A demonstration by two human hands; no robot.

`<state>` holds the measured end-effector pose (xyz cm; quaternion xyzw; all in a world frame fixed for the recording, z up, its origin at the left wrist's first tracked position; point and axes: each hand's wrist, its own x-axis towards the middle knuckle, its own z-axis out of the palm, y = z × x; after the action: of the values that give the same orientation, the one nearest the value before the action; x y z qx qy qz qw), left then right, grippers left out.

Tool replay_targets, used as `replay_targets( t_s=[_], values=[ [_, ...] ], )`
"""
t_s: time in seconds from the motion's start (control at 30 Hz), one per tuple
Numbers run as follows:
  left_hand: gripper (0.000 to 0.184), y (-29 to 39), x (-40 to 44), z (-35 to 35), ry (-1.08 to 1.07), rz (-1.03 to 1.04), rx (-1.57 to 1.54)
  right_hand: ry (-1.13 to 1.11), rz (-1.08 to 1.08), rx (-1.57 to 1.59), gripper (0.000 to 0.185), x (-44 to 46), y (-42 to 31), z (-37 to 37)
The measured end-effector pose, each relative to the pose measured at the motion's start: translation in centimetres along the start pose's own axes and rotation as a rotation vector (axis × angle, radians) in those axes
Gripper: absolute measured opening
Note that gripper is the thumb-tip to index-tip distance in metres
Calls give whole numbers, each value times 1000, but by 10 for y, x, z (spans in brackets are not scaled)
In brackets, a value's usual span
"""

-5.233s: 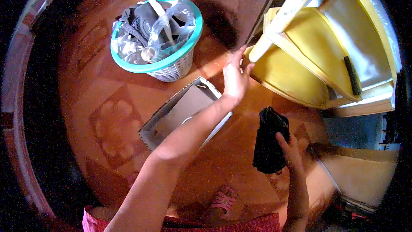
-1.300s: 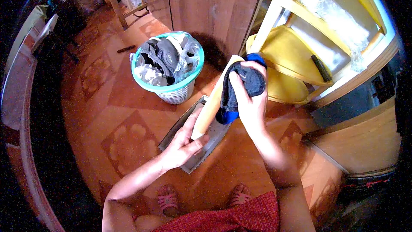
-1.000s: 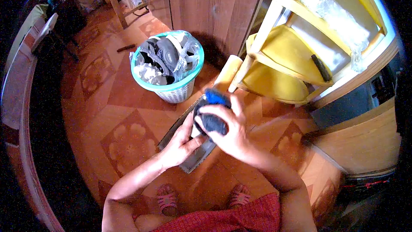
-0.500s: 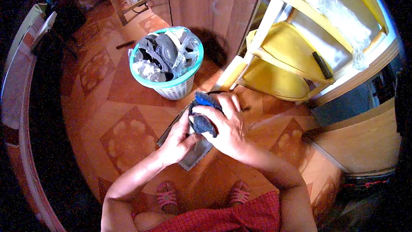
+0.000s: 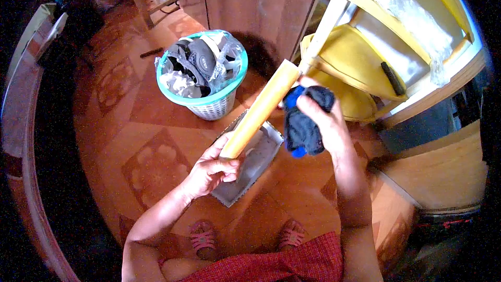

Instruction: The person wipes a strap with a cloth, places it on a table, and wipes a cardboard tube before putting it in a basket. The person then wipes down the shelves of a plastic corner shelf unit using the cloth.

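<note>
My left hand [image 5: 211, 167] grips the near end of a smooth yellow bar [image 5: 263, 107], perhaps wood, which slants up and away to the right. My right hand [image 5: 326, 120] is closed around a bunched dark cloth [image 5: 305, 125] with blue patches, to the right of the bar. A gap shows between most of the cloth and the bar. Below the bar, a shallow grey tray-like box [image 5: 255, 169] lies on the floor, partly covered by my left hand and the bar.
A white basket with a turquoise rim [image 5: 172, 102] holds shoes and plastic bags. At right stands a yellow-panelled piece of furniture [image 5: 347, 55] with plastic wrap [image 5: 409, 18] on it. A wooden panel [image 5: 438, 169] is low on the right. My sandalled feet are on the tiled floor.
My right hand has moved right with the cloth, away from my left hand, uncovering most of the bar. My left hand has shifted slightly and keeps hold of the near end.
</note>
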<state>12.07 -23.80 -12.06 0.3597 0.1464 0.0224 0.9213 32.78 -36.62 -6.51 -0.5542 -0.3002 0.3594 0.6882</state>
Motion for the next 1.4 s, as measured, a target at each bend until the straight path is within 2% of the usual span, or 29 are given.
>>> replay_targets(
  t_s=[0.07, 0.13, 0.2, 0.27, 0.3, 0.33, 0.4, 0.5, 0.6, 0.67, 0.73, 0.77, 0.97, 1.0, 1.07, 1.2, 1.3, 1.37, 1.4],
  values=[
    [55, -3, 1, -1, -6, -4, 69, -53, -13, -190, 17, -3, 2, 9],
    [51, -5, 3, -4, -7, -2, 135, -8, 17, -117, 20, -4, -1, 23],
    [47, -3, 6, -8, -47, 181, 563, -4, 64, -89, 22, -3, 2, 26],
    [44, -1, 8, -10, -43, 167, 529, -29, -122, -227, 22, -1, 7, 28],
    [42, -2, 9, -8, -22, 235, 555, -29, -174, -256, 23, -1, 11, 28],
    [40, -2, 10, -8, -3, 305, 580, -31, -174, -255, 23, -1, 11, 29],
    [33, -2, 9, -7, -4, 285, 565, -15, -196, -309, 14, -4, 9, 30],
    [32, -2, 10, -7, -10, 266, 538, -20, -223, -319, 16, -5, 9, 29],
    [36, 0, 12, -9, 17, 252, 664, -11, -283, -335, 20, -4, 14, 29],
    [39, 3, 15, -1, 89, 441, 921, -4, -330, -346, 23, -5, 16, 33],
    [40, 3, 18, 2, 117, 525, 913, 12, -406, -606, 29, -9, 11, 40],
    [42, 4, 17, 3, 143, 605, 905, 22, -432, -634, 29, -9, 12, 44],
    [39, 8, 15, -5, 186, 630, 1041, -31, -544, -708, 32, -7, 22, 49],
    [39, 8, 15, -6, 189, 630, 1041, -34, -543, -707, 32, -8, 22, 50],
    [39, 8, 15, -6, 215, 639, 1032, 1, -375, -669, 33, -10, 20, 54],
    [39, 10, 17, -7, 230, 682, 1041, -22, -524, -584, 33, -2, 28, 52],
    [39, 11, 17, -7, 224, 688, 1056, -11, -501, -622, 30, -5, 19, 55],
    [39, 9, 17, -8, 211, 682, 1047, -29, -363, -625, 31, -8, 16, 56],
    [39, 9, 17, -8, 212, 683, 1047, -30, -363, -625, 31, -9, 16, 56]
  ],
)
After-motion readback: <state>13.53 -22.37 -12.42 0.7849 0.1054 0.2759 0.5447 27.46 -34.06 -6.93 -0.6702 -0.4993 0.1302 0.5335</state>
